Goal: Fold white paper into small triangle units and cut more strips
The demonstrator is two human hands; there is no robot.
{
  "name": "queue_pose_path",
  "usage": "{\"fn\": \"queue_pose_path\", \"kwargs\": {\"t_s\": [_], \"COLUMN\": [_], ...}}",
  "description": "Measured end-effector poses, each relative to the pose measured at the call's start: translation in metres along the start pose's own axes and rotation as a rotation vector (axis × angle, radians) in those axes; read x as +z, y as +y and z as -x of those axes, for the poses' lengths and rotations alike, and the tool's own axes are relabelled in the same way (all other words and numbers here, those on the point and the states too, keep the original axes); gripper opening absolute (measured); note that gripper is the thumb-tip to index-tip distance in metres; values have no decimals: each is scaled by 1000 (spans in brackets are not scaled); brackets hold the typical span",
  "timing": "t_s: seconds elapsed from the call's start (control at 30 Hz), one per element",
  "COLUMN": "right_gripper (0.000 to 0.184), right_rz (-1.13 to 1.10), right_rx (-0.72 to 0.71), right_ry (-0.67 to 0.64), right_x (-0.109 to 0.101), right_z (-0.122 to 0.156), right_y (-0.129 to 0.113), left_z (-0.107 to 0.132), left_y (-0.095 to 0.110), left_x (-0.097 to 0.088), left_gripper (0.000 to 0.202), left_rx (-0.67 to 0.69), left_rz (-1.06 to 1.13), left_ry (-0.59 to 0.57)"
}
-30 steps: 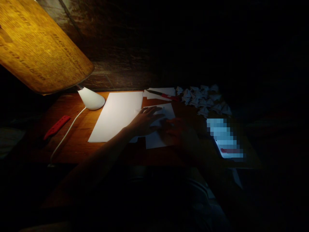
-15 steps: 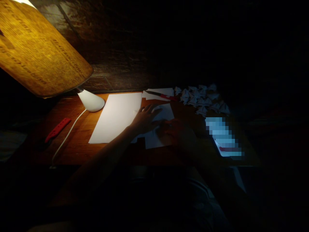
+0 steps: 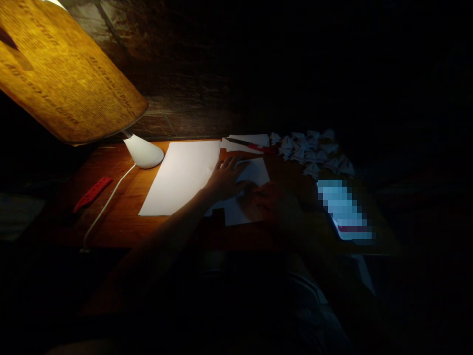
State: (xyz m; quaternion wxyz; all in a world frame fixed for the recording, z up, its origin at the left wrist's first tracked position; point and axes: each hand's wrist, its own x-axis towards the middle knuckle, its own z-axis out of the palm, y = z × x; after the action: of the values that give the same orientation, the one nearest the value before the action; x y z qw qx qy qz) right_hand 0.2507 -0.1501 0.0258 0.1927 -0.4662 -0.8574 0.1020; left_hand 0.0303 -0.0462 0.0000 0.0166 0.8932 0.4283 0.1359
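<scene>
A small white sheet of paper (image 3: 256, 170) lies on the wooden table under both hands. My left hand (image 3: 226, 177) rests flat on its left part, fingers spread and apart. Over the right part of the sheet, my right hand (image 3: 272, 197) is in deep shadow with its fingers curled together. Whatever it may hold is too dark to make out. Larger white paper (image 3: 181, 177) lies just left of my left hand. Beyond the hands, a knife with a red handle (image 3: 255, 146) lies across smaller white paper pieces (image 3: 244, 139).
Several folded paper pieces (image 3: 305, 153) are heaped at the back right. A lit phone (image 3: 343, 209), its screen blurred, lies at the right. To the left stand a lamp with a white base (image 3: 146, 152), its cord (image 3: 111, 197) and a red object (image 3: 94, 192).
The whole view has shifted slightly. My left hand stays spread on the small sheet, and my right hand has moved only a little, still curled over its right part.
</scene>
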Motion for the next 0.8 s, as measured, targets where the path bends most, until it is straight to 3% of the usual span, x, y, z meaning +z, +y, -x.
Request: {"fn": "queue_pose_path", "kwargs": {"t_s": [0.2, 0.4, 0.6, 0.8], "right_gripper": [39, 38, 34, 27], "right_rz": [40, 112, 170, 200], "right_rx": [96, 126, 163, 109], "right_ry": [119, 52, 49, 29], "right_x": [6, 7, 1, 0], "right_z": [1, -5, -10, -8], "right_y": [0, 1, -5, -10], "left_z": [1, 4, 4, 2], "left_y": [5, 10, 8, 9], "left_x": [-8, -16, -13, -10], "left_gripper": [60, 40, 28, 48], "left_rx": [51, 154, 149, 41], "left_rz": [-1, 52, 85, 56], "left_ry": [-1, 29, 57, 12]}}
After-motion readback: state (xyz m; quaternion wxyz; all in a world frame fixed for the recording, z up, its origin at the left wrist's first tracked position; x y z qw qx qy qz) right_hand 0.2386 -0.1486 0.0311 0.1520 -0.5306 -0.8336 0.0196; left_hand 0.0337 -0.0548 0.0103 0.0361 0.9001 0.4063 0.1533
